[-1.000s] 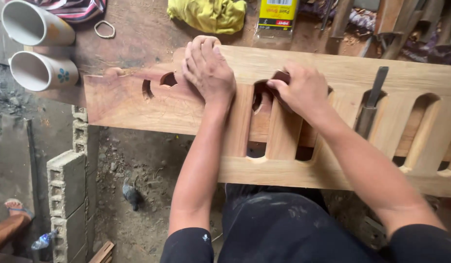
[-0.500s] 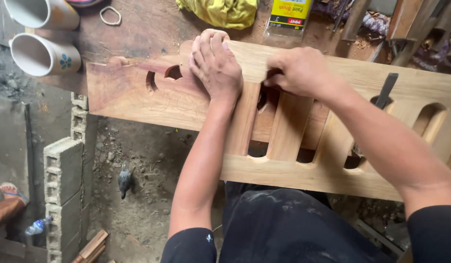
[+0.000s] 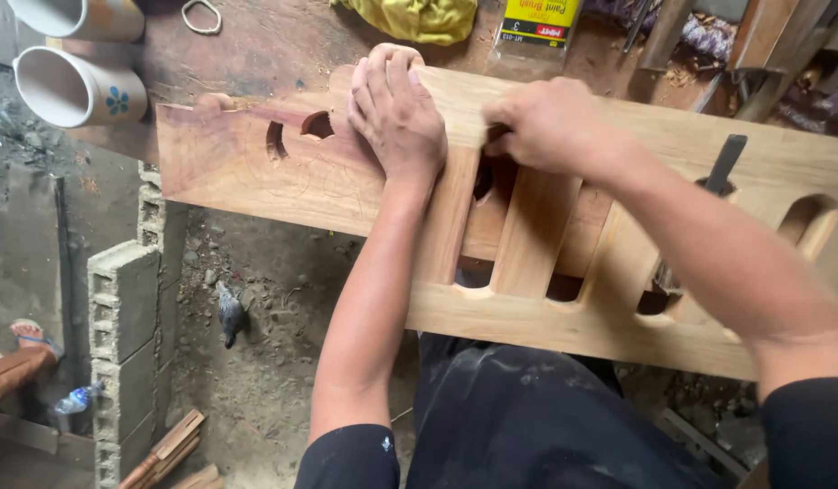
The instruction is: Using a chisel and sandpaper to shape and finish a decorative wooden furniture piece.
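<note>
The left hand [image 3: 396, 113] lies flat, fingers together and stretched out, pressing palm-down on the carved wooden panel [image 3: 527, 244], which rests across the workbench [image 3: 256, 45] and juts over the dirt floor. The right hand [image 3: 545, 122] is curled into a loose fist at the top of one slot in the panel; whether it grips anything there cannot be told. Two white mugs [image 3: 75, 86] stand near the bench's far left corner.

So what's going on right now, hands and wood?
Left hand flat on panel. Right hand closed at a slot's top end. Chisel lies on panel, clear of both.
</note>
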